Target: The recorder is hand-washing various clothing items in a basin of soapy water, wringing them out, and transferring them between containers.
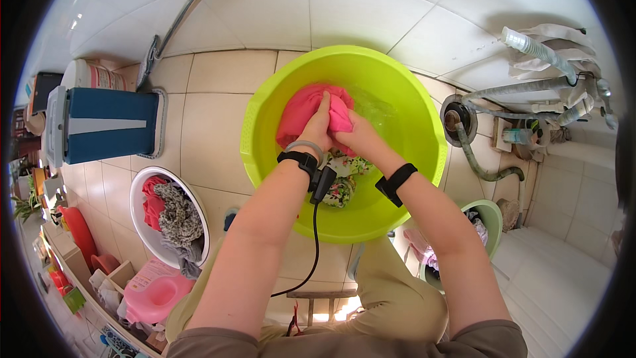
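A large lime-green plastic basin [412,174] stands on the tiled floor before me, with clear water in it. Both my hands are over the basin, close together on a pink cloth [308,104]. My left hand [320,127] grips it, thumb pointing away from me. My right hand [360,132] is closed around a bunched fold of the same cloth. Much of the cloth spreads to the left inside the basin. Below my wrists lies a floral-printed cloth [343,191], partly hidden by my left wrist and its strapped device.
At left are a white basin [135,209] of clothes, a pink plastic jug [159,298] and a blue bin [109,124]. A floor drain [454,114] with hoses lies right of the basin. Green tubs [492,228] of laundry stand lower right. A black cable [313,258] trails from my left wrist.
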Motion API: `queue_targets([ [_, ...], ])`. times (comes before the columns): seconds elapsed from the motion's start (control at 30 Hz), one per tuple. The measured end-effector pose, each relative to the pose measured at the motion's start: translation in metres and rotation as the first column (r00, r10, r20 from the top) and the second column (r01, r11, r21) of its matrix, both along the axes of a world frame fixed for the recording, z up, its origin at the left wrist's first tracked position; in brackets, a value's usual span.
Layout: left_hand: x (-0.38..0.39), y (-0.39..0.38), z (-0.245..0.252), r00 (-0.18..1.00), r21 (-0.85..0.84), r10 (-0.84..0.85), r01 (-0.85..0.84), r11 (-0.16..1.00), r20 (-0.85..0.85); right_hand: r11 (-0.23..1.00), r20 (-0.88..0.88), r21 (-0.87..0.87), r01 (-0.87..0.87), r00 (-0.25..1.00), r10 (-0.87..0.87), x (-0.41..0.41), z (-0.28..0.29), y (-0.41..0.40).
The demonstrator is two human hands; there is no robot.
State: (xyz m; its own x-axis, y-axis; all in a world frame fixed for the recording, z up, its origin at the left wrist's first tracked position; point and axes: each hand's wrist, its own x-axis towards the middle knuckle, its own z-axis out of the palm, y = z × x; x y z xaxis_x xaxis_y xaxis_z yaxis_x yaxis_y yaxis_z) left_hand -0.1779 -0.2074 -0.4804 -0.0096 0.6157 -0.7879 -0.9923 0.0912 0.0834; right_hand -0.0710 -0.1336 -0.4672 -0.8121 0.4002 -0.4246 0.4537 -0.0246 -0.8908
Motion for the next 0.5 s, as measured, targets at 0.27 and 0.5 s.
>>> queue_targets([
  [0.27,0.004,-0.025,-0.013,0.997,0.187,0.076,-0.072,0.98,-0.014,0.997,-0.089,0.067,0.033,0.996,-0.027,0.001,0.045,-0.031],
  [0.5,0.029,-0.03,0.003,0.844,-0.003,0.472,-0.489,0.872,-0.254,0.881,0.017,0.463,0.098,0.993,-0.119,-0.011,0.018,0.001],
])
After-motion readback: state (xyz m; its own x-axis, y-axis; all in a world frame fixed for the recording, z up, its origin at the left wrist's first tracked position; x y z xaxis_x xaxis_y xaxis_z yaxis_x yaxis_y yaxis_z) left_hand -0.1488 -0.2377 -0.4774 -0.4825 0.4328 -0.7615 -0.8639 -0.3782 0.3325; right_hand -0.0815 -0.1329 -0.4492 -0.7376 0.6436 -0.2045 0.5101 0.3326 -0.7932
